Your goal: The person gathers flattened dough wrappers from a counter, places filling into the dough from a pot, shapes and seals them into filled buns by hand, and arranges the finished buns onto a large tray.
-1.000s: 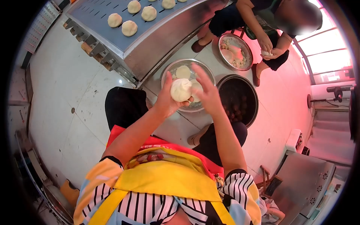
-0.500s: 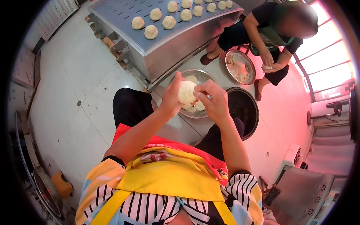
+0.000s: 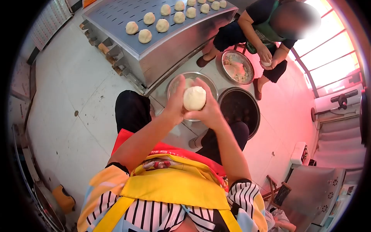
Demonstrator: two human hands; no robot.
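Note:
A smooth, pale dough ball is cupped between my two hands, above a metal bowl. My left hand presses against its left side with the fingers pointing forward. On the other side my right hand curves round the ball, its thumb near the underside. Most of what lies in the bowl is hidden behind my hands; a pale piece shows at the back.
Several dough balls sit on a slotted metal top at the back. A dark round tub stands right of the bowl. Beyond it, a seated person holds a pale piece beside another metal bowl with dough and small chunks.
My right hand has gone from pinching the dough's edge with its fingertips to wrapping round its side. The ball now looks smoother and rounder. The view has shifted slightly.

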